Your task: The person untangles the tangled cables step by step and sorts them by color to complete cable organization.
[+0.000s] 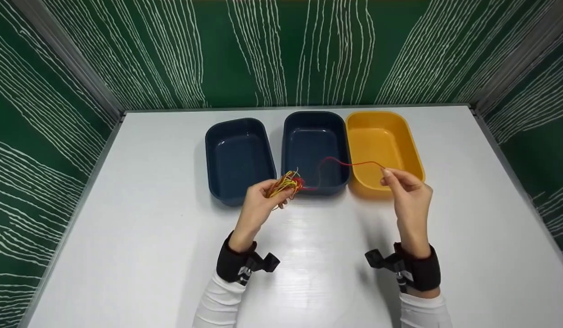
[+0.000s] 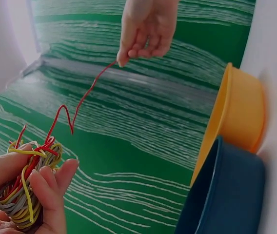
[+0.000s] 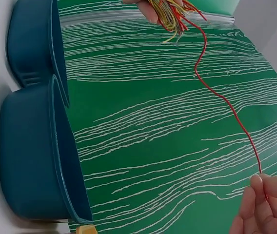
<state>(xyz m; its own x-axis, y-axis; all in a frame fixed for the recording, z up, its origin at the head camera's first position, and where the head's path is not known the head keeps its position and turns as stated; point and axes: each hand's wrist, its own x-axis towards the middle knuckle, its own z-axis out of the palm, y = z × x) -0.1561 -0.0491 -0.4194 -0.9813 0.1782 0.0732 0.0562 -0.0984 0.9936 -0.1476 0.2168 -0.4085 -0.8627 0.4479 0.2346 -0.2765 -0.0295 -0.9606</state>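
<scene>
1. My left hand [image 1: 258, 206] has its fingers and thumb curled round one messy bunch of strings [image 1: 288, 181].
2. My right hand [image 1: 411, 200] pinches one red string [image 1: 361, 163], which runs loosely across to the bunch.
3. I see red, yellow and maybe grey strings, too tangled to count.
4. Three bins sit past my hands: one blue bin [image 1: 239, 166] ahead and left of my left hand, a second blue bin [image 1: 314, 142] ahead between both, and one yellow bin [image 1: 379, 139] ahead of my right.
</scene>
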